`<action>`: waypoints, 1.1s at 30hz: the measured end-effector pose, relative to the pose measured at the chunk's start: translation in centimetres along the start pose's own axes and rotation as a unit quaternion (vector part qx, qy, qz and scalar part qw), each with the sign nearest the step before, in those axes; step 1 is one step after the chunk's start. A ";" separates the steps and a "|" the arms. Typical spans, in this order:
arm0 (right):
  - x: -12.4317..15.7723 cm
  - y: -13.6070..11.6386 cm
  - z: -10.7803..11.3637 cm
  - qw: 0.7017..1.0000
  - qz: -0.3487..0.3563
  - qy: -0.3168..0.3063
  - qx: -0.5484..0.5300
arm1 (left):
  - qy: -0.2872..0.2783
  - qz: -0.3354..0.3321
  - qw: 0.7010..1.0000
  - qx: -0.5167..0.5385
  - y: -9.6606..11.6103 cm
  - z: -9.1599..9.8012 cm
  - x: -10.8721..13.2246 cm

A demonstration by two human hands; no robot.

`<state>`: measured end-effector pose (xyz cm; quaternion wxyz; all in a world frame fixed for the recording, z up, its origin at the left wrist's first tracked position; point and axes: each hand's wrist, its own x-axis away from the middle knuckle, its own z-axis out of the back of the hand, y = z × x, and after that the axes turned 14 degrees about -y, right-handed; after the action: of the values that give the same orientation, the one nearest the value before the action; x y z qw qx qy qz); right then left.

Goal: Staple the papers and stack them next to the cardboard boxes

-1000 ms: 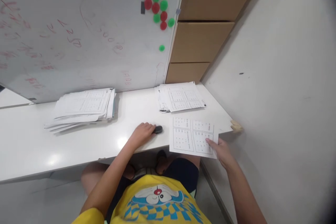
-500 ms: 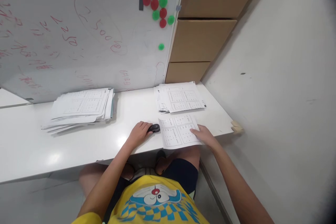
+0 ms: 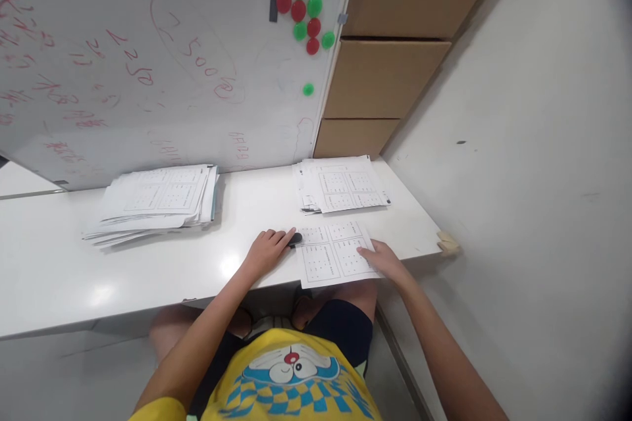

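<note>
A single printed sheet with grids (image 3: 332,252) lies at the near edge of the white table (image 3: 148,263), overhanging it a little. My right hand (image 3: 382,258) rests on the sheet's right side and pinches its edge. My left hand (image 3: 267,250) is curled over a small black object (image 3: 295,239), whose tip shows at the sheet's left edge; I cannot make out what it is.
A stack of printed sheets (image 3: 342,183) sits just behind the single sheet. A thicker, messy paper pile (image 3: 157,199) lies at the left. A whiteboard (image 3: 162,59) with red writing and magnets stands behind. Cardboard boxes (image 3: 385,79) and a wall close the right side.
My right hand has brought the sheet from beyond the table's right front edge leftwards onto the table, until its left edge meets the black object. My left hand has stayed put.
</note>
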<state>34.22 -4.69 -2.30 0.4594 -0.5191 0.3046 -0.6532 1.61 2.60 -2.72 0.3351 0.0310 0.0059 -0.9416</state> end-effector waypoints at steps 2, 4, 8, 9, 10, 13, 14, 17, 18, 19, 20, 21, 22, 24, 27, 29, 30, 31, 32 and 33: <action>0.1 0.1 0.0 1.000 -0.001 -0.005 -0.017 | -0.010 -0.005 1.000 0.003 0.0 0.1 0.0; 0.2 0.3 0.2 0.999 -0.003 -0.019 -0.032 | -0.015 -0.011 1.000 0.013 0.0 0.1 0.0; 0.4 0.5 0.4 0.997 0.007 -0.042 -0.066 | -0.018 -0.024 1.000 0.003 0.0 0.1 -0.2; 0.4 0.4 0.3 0.996 0.008 -0.043 -0.075 | -0.019 -0.030 0.999 -0.003 0.0 0.1 -0.3; 0.4 0.3 0.2 0.996 0.008 -0.043 -0.084 | -0.018 -0.035 0.999 -0.008 0.0 0.1 -0.3; 0.4 -0.3 -0.2 0.995 0.012 -0.035 -0.096 | -0.001 -0.040 0.999 -0.022 0.2 -0.1 -0.2; 0.4 -0.5 -0.2 0.995 0.017 -0.029 -0.093 | 0.009 -0.036 0.999 -0.027 0.2 -0.2 -0.2; 0.4 -1.2 0.5 0.997 0.033 -0.017 -0.070 | 0.040 -0.015 0.998 -0.041 0.0 -0.4 -0.1; 0.3 -1.4 1.1 0.997 0.038 -0.013 -0.059 | 0.047 -0.006 0.998 -0.044 0.0 -0.5 0.0; 0.1 -1.5 1.9 0.998 0.043 -0.005 -0.049 | 0.054 0.003 0.998 -0.045 0.0 -0.5 0.0; -0.2 -1.7 2.9 0.998 0.048 0.009 -0.045 | 0.058 0.013 0.997 -0.044 0.0 -0.5 0.0; -0.7 -1.9 3.9 0.997 0.055 0.030 -0.045 | 0.060 0.023 0.997 -0.040 0.1 -0.5 0.0; -1.4 -2.2 5.1 0.995 0.061 0.056 -0.049 | 0.060 0.033 0.997 -0.033 0.3 -0.5 0.1; -3.4 -3.1 7.1 0.989 0.071 0.116 -0.051 | 0.056 0.044 0.997 -0.015 0.9 -0.5 0.3; -7.4 -4.9 9.5 0.982 0.080 0.170 -0.014 | 0.071 0.047 0.996 0.011 1.1 0.2 0.6; -10.2 -6.3 10.4 0.984 0.078 0.160 0.028 | 0.102 0.071 0.992 0.024 -0.5 1.6 0.7; -11.4 -6.9 10.7 0.984 0.080 0.149 0.052 | 0.117 0.100 0.988 0.027 -2.0 2.7 0.8; -12.5 -7.5 10.8 0.984 0.086 0.137 0.076 | 0.128 0.140 0.982 0.026 -3.9 3.9 1.0; -13.3 -8.0 10.8 0.982 0.096 0.127 0.098 | 0.130 0.191 0.973 0.019 -6.2 5.2 1.4; -14.0 -8.4 10.6 0.980 0.112 0.119 0.114 | 0.124 0.253 0.959 0.012 -8.6 6.5 1.9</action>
<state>42.57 12.23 2.37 0.5466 -0.3441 0.3366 -0.6853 -5.69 7.84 3.59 0.5586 0.1517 0.0282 -0.8150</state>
